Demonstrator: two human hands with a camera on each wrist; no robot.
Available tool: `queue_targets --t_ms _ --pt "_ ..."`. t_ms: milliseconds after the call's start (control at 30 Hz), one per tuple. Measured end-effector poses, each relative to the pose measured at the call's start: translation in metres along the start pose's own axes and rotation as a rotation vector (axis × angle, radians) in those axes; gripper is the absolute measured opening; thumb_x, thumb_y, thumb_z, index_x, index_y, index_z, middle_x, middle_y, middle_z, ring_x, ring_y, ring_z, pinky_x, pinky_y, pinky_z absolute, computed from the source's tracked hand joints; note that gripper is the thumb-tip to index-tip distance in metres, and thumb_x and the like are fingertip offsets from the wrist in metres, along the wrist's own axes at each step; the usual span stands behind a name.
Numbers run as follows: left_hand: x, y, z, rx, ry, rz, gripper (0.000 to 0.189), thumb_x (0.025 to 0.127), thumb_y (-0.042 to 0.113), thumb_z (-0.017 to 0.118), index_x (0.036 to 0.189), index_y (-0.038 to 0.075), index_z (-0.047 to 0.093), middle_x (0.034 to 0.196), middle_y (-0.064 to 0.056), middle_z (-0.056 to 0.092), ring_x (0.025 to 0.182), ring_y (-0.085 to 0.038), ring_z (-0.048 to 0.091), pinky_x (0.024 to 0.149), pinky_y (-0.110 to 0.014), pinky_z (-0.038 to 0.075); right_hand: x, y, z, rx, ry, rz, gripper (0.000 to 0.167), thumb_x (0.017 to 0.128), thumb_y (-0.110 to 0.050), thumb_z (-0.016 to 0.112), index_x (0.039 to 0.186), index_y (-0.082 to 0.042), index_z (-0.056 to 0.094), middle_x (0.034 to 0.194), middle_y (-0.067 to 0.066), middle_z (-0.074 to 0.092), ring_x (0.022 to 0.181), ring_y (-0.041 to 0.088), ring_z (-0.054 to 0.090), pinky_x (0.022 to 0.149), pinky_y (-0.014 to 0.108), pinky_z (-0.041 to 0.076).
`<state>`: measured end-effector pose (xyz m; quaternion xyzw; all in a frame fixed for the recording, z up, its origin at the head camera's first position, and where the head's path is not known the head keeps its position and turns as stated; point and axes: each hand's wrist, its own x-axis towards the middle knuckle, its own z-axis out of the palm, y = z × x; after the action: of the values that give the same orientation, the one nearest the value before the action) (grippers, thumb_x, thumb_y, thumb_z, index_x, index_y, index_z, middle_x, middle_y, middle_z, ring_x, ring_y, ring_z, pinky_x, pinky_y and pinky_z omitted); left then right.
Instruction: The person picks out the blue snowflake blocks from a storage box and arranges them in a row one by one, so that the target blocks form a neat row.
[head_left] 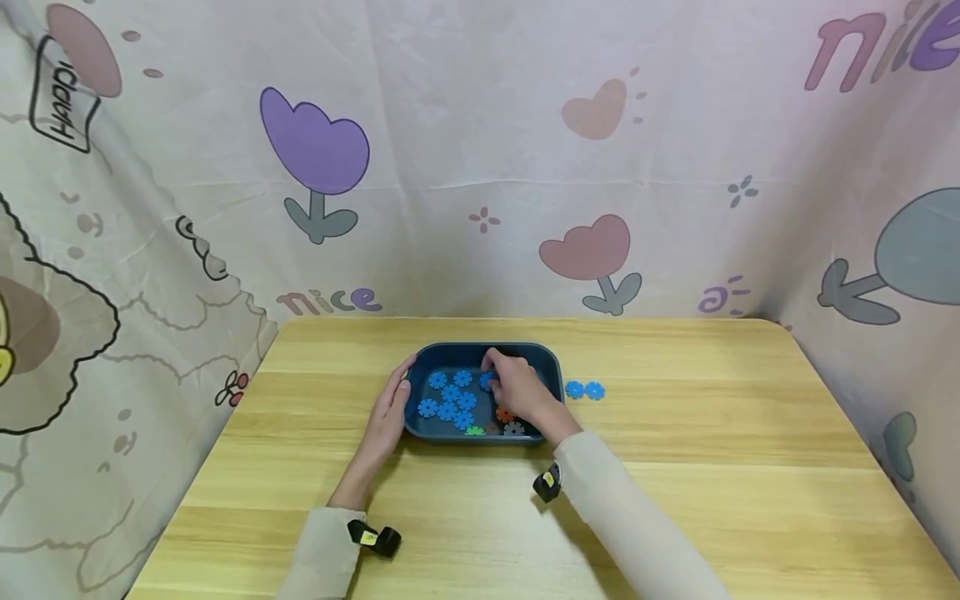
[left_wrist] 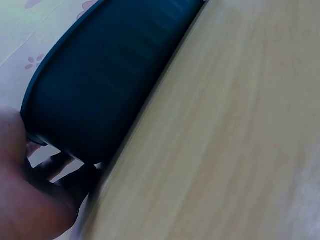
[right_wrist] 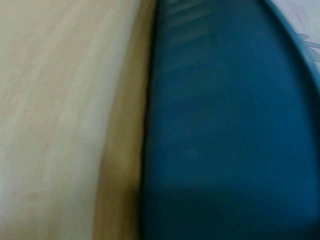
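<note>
A dark blue tray (head_left: 480,440) sits on the table and holds several blue snowflake discs (head_left: 450,392). My left hand (head_left: 386,412) rests along the tray's left end, fingers lying against its outer wall; in the left wrist view the hand (left_wrist: 35,190) touches that end of the tray (left_wrist: 95,85). Reaching over the near side, my right hand (head_left: 517,387) has its curled fingers inside the tray, pinching a blue snowflake disc (head_left: 486,382). The right wrist view shows only the tray's outer wall (right_wrist: 225,130) and tabletop, with the hand out of sight.
Two blue discs (head_left: 585,390) lie side by side on the table (head_left: 712,467), just right of the tray. Inside it, toward the near right, are an orange disc (head_left: 505,414), a grey disc (head_left: 513,428) and a green disc (head_left: 475,431). A printed curtain (head_left: 465,125) hangs behind the table.
</note>
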<state>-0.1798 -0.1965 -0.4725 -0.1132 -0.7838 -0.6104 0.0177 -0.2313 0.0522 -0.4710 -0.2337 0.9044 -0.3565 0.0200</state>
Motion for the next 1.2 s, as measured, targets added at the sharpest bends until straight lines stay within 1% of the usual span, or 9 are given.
queue_targets --t_ms 133,267,367,500,667,767,933,1100,1200 --pt "0.0 0.0 0.0 -0.001 0.0 -0.002 0.047 0.113 0.01 0.029 0.16 0.002 0.032 0.166 -0.017 0.029 0.154 -0.037 0.02 0.123 -0.06 0.015 -0.004 0.0 -0.006 0.049 0.027 0.0 0.021 0.1 0.002 0.06 0.121 -0.001 0.06 0.086 0.006 0.062 0.063 0.014 0.054 0.056 0.026 0.046" --pt "0.005 -0.024 0.0 0.018 0.014 0.01 0.047 0.114 0.016 0.029 0.161 0.011 0.033 0.166 -0.012 0.029 0.154 -0.034 0.02 0.123 -0.06 0.015 -0.01 0.001 -0.012 0.122 0.038 0.024 0.022 0.101 0.0 0.06 0.124 -0.002 0.061 0.094 0.007 0.066 0.073 0.012 0.061 0.062 0.029 0.053" --pt "0.007 -0.04 0.0 0.033 0.023 0.019 0.047 0.115 0.023 0.029 0.161 0.018 0.035 0.166 -0.008 0.03 0.154 -0.032 0.021 0.123 -0.06 0.015 -0.014 0.003 -0.015 0.142 0.057 0.037 0.023 0.101 0.0 0.059 0.124 -0.004 0.063 0.093 0.004 0.066 0.074 0.009 0.063 0.065 0.029 0.054" --pt "0.006 -0.041 0.001 0.031 0.026 0.009 0.047 0.115 0.026 0.03 0.161 0.019 0.035 0.167 -0.007 0.03 0.154 -0.032 0.021 0.122 -0.061 0.016 -0.021 0.002 -0.021 0.174 0.107 0.027 0.024 0.099 0.002 0.061 0.122 -0.003 0.064 0.092 0.003 0.065 0.075 0.012 0.068 0.068 0.027 0.058" --pt "0.006 -0.036 0.001 0.027 0.029 -0.002 0.047 0.115 0.022 0.029 0.161 0.017 0.034 0.167 -0.008 0.029 0.154 -0.033 0.02 0.123 -0.06 0.015 -0.03 0.001 -0.031 0.275 0.129 0.001 0.023 0.098 0.005 0.061 0.12 -0.003 0.064 0.093 0.009 0.065 0.077 0.024 0.074 0.065 0.027 0.06" --pt "0.005 -0.024 0.001 0.02 0.018 -0.008 0.047 0.114 0.017 0.029 0.161 0.011 0.033 0.167 -0.012 0.028 0.154 -0.036 0.019 0.123 -0.061 0.015 -0.036 0.002 -0.036 0.344 0.134 -0.006 0.024 0.098 0.005 0.061 0.12 -0.003 0.063 0.094 0.012 0.067 0.079 0.026 0.074 0.065 0.03 0.061" --pt "0.001 0.0 0.0 0.024 -0.001 -0.027 0.047 0.114 0.012 0.029 0.16 0.004 0.031 0.166 -0.016 0.028 0.154 -0.037 0.02 0.123 -0.059 0.016 -0.047 0.004 -0.042 0.421 0.17 -0.022 0.025 0.098 0.007 0.062 0.122 0.001 0.062 0.096 0.016 0.068 0.08 0.027 0.074 0.066 0.04 0.062" --pt "0.0 0.0 0.001 0.024 -0.003 -0.018 0.047 0.114 0.011 0.03 0.16 0.002 0.031 0.166 -0.018 0.028 0.153 -0.039 0.02 0.122 -0.061 0.016 -0.058 0.006 -0.048 0.435 0.203 -0.001 0.027 0.098 0.005 0.063 0.122 -0.006 0.065 0.097 0.012 0.068 0.081 0.029 0.074 0.066 0.043 0.062" --pt "0.002 -0.014 0.001 0.006 0.011 -0.005 0.047 0.114 0.013 0.029 0.16 0.004 0.032 0.166 -0.017 0.027 0.154 -0.039 0.019 0.122 -0.062 0.014 -0.064 0.007 -0.052 0.435 0.221 0.017 0.029 0.097 0.005 0.064 0.123 -0.008 0.066 0.099 0.01 0.07 0.083 0.03 0.074 0.068 0.047 0.062"
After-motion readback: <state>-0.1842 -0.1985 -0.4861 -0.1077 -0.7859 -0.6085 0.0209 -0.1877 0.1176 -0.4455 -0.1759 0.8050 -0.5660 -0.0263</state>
